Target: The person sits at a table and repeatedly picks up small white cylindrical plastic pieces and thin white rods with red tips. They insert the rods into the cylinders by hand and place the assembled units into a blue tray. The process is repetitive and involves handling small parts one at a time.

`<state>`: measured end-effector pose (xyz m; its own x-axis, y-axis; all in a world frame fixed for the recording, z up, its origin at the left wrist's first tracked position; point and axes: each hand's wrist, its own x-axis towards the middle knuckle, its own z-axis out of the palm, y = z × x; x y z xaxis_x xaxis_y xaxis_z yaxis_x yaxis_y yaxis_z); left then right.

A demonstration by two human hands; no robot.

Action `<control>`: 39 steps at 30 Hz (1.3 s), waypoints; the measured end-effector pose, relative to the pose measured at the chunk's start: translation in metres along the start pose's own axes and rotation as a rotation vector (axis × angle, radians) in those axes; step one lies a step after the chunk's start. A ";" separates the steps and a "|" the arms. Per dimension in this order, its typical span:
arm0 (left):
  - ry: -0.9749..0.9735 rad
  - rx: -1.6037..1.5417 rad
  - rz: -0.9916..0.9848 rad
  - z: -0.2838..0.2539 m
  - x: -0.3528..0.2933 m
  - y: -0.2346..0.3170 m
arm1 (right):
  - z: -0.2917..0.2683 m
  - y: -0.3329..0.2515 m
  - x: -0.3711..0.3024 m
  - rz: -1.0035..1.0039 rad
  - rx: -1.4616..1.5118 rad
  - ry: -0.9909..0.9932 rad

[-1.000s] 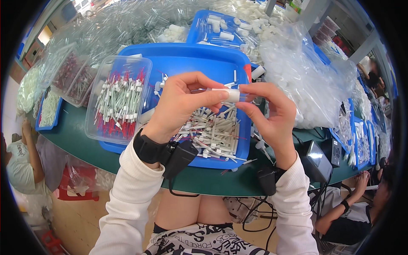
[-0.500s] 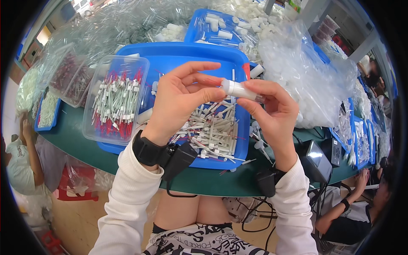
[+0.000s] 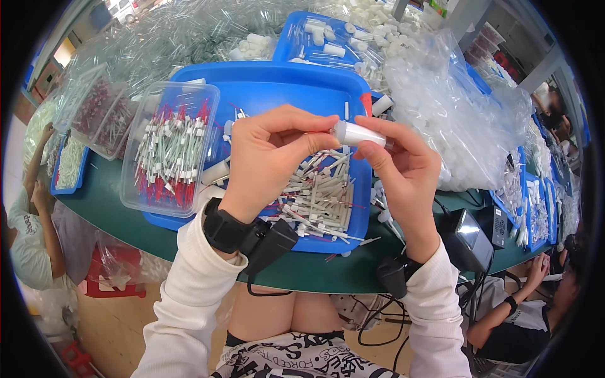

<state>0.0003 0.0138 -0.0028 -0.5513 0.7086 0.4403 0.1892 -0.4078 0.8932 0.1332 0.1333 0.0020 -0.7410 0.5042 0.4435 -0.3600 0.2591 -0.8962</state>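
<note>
White plastic makes up the small tube (image 3: 357, 133) held level above the blue tray (image 3: 283, 88); it is a short, smooth cylinder with a rounded near end, and its far end disappears behind the fingers. The right hand (image 3: 403, 167) pinches the tube between thumb and fingertips. The left hand (image 3: 271, 154) is curled, its thumb and forefinger meeting at the tube's left end; whether it grips the tube itself or something thin at the tip is too small to tell. Both wrists carry black straps with small black boxes, over white sleeves.

Under the hands, on the tray floor, lies a loose heap of thin white sticks (image 3: 318, 195), a few with red tips. Just left of the heap, resting on the tray's left edge, sits a clear rectangular tub (image 3: 167, 148) packed with white sticks ending in red. Further left stands another clear tub (image 3: 101, 116) with darker red contents. Behind the tray is a second blue tray (image 3: 299, 38) holding white tubes. To the right a large clear plastic bag (image 3: 454, 120) bulges with small white caps, and more see-through bags cover the back of the green table (image 3: 113, 201). A small red label shows on the tray's right rim. Another person's arm (image 3: 44, 189) shows at the far left, and someone else sits at the lower right.
</note>
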 end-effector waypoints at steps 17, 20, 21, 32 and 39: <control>-0.060 0.145 0.141 0.003 -0.003 -0.001 | -0.005 -0.003 0.000 -0.225 -0.517 -0.003; -0.055 0.101 0.185 0.005 -0.004 0.001 | -0.005 -0.006 0.003 -0.405 -0.590 0.006; -0.055 0.086 0.203 0.006 -0.004 0.001 | -0.005 -0.005 0.004 -0.453 -0.598 0.025; -0.077 -0.034 0.045 0.002 0.000 0.003 | 0.002 0.008 0.003 -0.452 -0.458 0.076; -0.139 0.010 0.100 -0.002 0.002 0.003 | 0.005 0.014 -0.003 -0.369 -0.398 0.083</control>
<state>-0.0016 0.0130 0.0008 -0.4117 0.7376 0.5352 0.2461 -0.4754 0.8446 0.1279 0.1315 -0.0116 -0.5533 0.3802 0.7412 -0.3334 0.7143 -0.6153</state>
